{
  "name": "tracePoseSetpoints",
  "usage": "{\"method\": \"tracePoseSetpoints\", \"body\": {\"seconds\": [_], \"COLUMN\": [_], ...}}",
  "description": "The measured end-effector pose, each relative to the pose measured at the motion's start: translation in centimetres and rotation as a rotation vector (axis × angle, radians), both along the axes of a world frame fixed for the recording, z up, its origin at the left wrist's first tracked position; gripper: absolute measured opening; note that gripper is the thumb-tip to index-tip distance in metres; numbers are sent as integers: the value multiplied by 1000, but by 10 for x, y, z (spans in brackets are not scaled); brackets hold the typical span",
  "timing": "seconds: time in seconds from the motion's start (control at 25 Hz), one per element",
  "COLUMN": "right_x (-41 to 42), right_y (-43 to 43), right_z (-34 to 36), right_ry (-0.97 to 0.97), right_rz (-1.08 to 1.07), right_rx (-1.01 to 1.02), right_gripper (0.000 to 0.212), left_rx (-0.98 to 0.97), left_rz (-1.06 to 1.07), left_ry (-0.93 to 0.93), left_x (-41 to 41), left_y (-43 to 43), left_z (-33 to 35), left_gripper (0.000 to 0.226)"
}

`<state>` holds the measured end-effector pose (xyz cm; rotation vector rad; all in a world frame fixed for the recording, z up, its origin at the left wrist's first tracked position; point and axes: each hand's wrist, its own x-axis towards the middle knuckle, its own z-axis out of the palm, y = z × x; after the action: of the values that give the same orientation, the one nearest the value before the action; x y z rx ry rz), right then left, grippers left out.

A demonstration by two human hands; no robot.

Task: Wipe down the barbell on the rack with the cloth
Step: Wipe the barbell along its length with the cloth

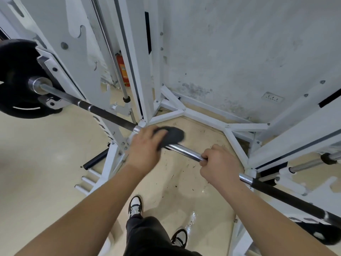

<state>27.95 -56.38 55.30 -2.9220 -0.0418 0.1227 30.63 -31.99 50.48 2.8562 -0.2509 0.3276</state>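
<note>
The barbell [186,150] runs diagonally from upper left to lower right across the white rack [140,71]; its middle is bare chrome and its outer sections are dark. A dark grey cloth [170,135] is wrapped over the chrome part under my left hand [145,145], which presses it onto the bar. My right hand [217,161] is closed around the bare chrome a little further right. A black weight plate [16,71] sits on the bar's left end, and another plate [321,233] shows at the lower right.
White rack uprights and floor braces [203,117] stand ahead and to both sides. A red fire extinguisher [123,69] stands behind the rack by the stained wall. Storage pegs [86,182] jut out at the lower left. My shoes [135,206] rest on the beige floor.
</note>
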Motion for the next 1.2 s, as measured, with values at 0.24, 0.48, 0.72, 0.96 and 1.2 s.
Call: {"method": "tracePoseSetpoints", "body": {"seconds": [0.24,0.48,0.72,0.96,1.2], "right_x": [0,-29,-66,-68,-72], "right_y": [-5,-79,-134,-147,-146], "right_z": [0,18,14,13,7], "right_ry": [5,151,138,85,50], "right_rz": [-2,-98,-191,-338,-346], "right_rx": [46,197,-59,96,35], "right_gripper": [12,39,15,14,9], "left_rx": [-48,-47,30,79,87], "left_rz": [-53,219,-397,-142,-521], "left_ry": [46,152,206,232,233], "left_x": [-29,-14,-48,-51,-59], "left_y": [-67,-55,-147,-200,-229], "left_z": [10,22,30,38,35], "left_gripper": [61,59,62,53,70]}}
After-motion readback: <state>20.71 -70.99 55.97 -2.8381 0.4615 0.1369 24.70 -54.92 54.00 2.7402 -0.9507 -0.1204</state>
